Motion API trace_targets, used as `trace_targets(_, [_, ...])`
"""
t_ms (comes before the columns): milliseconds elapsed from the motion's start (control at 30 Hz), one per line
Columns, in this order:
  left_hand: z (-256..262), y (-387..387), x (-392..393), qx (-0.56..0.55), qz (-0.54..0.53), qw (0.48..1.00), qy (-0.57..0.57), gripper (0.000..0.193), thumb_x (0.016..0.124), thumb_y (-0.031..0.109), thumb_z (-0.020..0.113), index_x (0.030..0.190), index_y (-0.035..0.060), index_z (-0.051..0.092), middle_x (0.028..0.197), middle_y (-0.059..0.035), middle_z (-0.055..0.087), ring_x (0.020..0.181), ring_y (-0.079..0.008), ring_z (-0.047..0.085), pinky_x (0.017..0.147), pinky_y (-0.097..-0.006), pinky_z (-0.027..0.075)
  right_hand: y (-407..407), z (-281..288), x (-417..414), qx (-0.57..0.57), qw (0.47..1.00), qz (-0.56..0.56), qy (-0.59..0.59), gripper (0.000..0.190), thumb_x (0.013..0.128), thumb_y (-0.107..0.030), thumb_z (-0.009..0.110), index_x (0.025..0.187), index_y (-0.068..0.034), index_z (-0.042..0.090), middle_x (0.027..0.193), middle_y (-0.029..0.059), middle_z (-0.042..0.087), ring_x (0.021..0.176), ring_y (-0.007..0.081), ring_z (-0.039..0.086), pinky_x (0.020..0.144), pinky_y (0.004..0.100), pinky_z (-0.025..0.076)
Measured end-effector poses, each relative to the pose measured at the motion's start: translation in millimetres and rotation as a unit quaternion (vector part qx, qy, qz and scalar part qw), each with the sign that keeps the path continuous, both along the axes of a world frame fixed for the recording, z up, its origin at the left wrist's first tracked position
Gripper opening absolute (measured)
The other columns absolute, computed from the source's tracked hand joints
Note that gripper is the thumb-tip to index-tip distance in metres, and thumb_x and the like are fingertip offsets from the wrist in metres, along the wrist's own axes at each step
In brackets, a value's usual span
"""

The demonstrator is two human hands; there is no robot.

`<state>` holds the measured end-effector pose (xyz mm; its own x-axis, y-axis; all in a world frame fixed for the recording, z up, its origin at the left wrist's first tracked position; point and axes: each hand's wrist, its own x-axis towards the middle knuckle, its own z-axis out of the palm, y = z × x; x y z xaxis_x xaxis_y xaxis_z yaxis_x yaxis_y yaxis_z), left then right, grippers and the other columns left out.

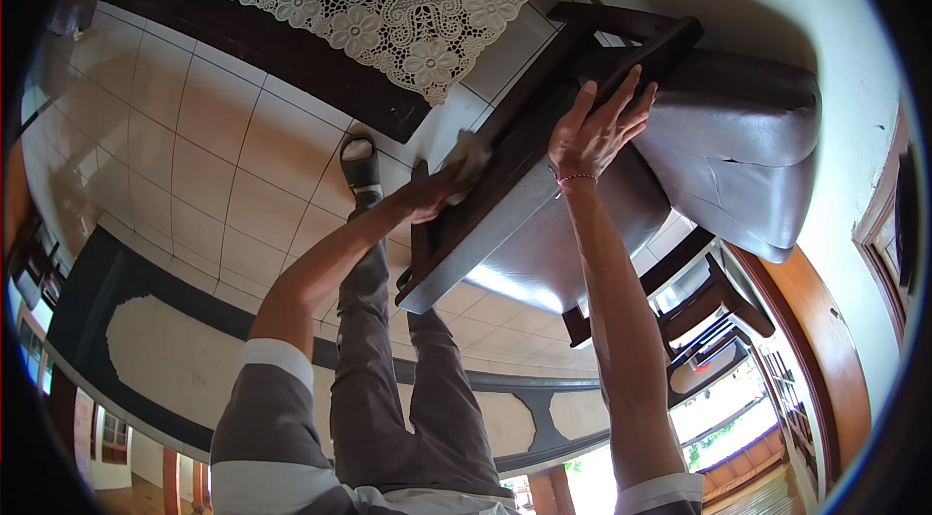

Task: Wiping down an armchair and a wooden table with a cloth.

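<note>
A dark wooden armchair with brown leather-like cushions stands before me, its wooden armrest [480,231] running diagonally across the view. My left hand [435,187] is at the outer side of the chair's frame, holding a pale cloth [470,160] against the wood. Higher up, my right hand [603,123] lies with spread fingers at the far part of the armrest, near the backrest cushion [728,129]; nothing shows in its grasp. The seat cushion [619,202] is partly hidden behind my right forearm.
A dark wooden table [255,56] with a white lace tablecloth [357,27] stands at the upper left. Tiled floor [211,144] lies beneath it. A pale wall [844,78] rises behind the chair, and a low grey-and-cream wall [182,347] curves below.
</note>
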<state>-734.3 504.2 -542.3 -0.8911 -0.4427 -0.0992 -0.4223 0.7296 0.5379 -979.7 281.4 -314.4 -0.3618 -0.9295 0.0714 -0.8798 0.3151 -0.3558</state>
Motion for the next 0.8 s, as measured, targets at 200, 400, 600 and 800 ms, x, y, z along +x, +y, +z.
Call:
trace_targets(200, [94.1, 35.7, -36.4, 0.545, 0.044, 0.833, -0.087, 0.080, 0.095, 0.003, 0.054, 0.169, 0.0152, 0.026, 0.174, -0.0279, 0.010, 0.152, -0.0408, 0.041, 0.123, -0.0447, 0.043, 25.2, 1.7, -65.9, 0.018, 0.997, 0.001, 0.078, 0.073, 0.105, -0.037, 0.050, 0.166, -0.002, 0.029, 0.166, 0.0364, 0.018, 0.152, 0.0538, 0.025, 0.121, 0.0642, 0.025])
trace_targets(400, [86.4, 59.6, -22.4, 0.486, 0.179, 0.854, 0.057, 0.082, 0.093, -0.010, 0.049, 0.168, 0.0139, 0.028, 0.174, -0.0323, 0.006, 0.161, -0.0466, 0.015, 0.133, -0.0482, 0.023, 17.0, 3.8, -42.8, 0.013, 0.999, 0.006, 0.040, 0.074, 0.105, -0.036, 0.050, 0.166, -0.002, 0.028, 0.168, 0.0351, 0.016, 0.153, 0.0533, 0.023, 0.123, 0.0639, 0.023])
trace_targets(600, [12.8, 5.6, -74.7, 0.585, 0.290, 0.725, 0.219, 0.084, 0.092, -0.016, 0.046, 0.168, 0.0142, 0.027, 0.173, -0.0321, 0.009, 0.161, -0.0470, 0.015, 0.133, -0.0463, 0.021, 3.2, 9.6, -21.4, 0.002, 1.000, 0.002, -0.005, 0.071, 0.105, -0.034, 0.048, 0.166, -0.001, 0.030, 0.169, 0.0332, 0.016, 0.155, 0.0520, 0.022, 0.124, 0.0641, 0.023])
trace_targets(800, [31.9, -166.6, -255.3, 0.365, 0.307, 0.854, 0.207, 0.083, 0.094, -0.008, 0.046, 0.170, 0.0162, 0.023, 0.170, -0.0337, 0.017, 0.155, -0.0504, 0.029, 0.129, -0.0489, 0.030, 25.0, 7.4, -66.1, 0.037, 0.998, 0.001, 0.052, 0.071, 0.109, -0.041, 0.039, 0.166, 0.001, 0.029, 0.169, 0.0339, 0.016, 0.154, 0.0500, 0.022, 0.124, 0.0606, 0.019])
